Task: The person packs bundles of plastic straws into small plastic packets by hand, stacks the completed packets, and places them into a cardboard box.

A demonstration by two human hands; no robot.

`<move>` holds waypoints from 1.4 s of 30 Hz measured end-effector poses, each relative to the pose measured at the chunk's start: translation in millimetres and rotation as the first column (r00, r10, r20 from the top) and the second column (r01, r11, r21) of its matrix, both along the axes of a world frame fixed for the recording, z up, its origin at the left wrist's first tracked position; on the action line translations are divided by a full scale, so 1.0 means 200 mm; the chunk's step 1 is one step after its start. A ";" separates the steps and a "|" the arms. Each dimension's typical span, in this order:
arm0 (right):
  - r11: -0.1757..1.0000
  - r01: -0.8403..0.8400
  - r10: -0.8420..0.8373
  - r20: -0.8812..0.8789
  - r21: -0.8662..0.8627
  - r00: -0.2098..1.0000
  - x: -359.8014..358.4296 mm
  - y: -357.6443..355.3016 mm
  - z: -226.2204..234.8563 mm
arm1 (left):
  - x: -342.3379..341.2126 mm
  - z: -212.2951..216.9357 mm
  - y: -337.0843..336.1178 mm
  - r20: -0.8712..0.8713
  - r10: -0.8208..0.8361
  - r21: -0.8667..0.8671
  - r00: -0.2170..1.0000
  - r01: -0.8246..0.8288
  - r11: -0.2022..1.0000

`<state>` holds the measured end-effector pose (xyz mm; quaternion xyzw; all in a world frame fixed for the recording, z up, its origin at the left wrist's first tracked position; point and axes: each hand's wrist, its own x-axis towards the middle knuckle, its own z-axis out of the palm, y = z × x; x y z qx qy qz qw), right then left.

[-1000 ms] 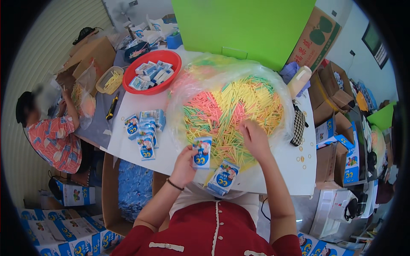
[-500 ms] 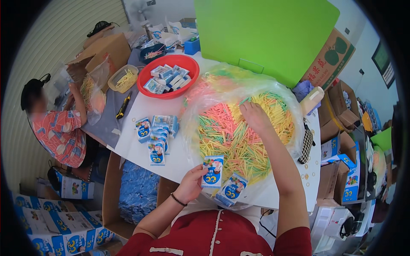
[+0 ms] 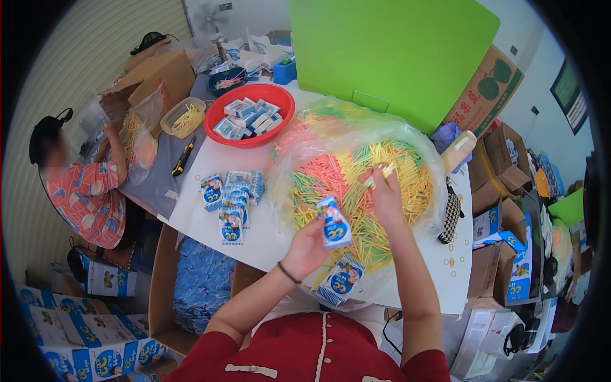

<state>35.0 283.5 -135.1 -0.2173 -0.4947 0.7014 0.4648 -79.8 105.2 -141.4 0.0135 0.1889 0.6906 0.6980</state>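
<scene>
A blue-and-white packet [image 3: 336, 224] is in my left hand [image 3: 304, 249], its fingers closed on the packet's side. My right hand [image 3: 386, 198] pinches a few pale yellow and green thin sticks [image 3: 387, 170], raised over the heap. Beneath both hands lies a large clear plastic bag [image 3: 280, 191], spread wide around a mass of thin pink, yellow, green and orange sticks [image 3: 321, 181]. More packets [image 3: 341, 280] overlap at the table's near edge, just below my left hand. A loose pile of similar packets [image 3: 234, 207] rests left of the bag.
A red basin [image 3: 216, 137] holds small blue-and-white boxes. Beyond the bag stands a green board [image 3: 388, 57]. A yellow-black cutter [image 3: 184, 157] lies to the left. There a person [image 3: 83, 191] works at a carton. An open carton [image 3: 162, 293] of blue wrappers sits below the white table [image 3: 197, 210].
My right hand has drawn back toward me from the heap, lifting a few sticks. My left hand has moved up and right with the packet, now tilted closer to the right hand.
</scene>
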 end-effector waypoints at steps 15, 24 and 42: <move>0.992 0.041 -0.010 0.247 -0.118 0.969 0.25 -0.30 -0.05 | 0.17 -0.05 0.11 -0.424 -0.012 -0.053 0.906 -0.011 0.999; 0.993 0.054 -0.069 -0.141 -0.102 0.988 0.37 -0.38 0.11 | 0.13 -0.11 0.07 -0.600 -0.006 0.018 0.800 0.022 1.000; 0.998 -0.059 0.058 0.030 0.013 0.998 0.32 -0.58 0.14 | 0.14 -0.13 -0.06 -0.463 0.153 0.129 0.873 -0.104 0.986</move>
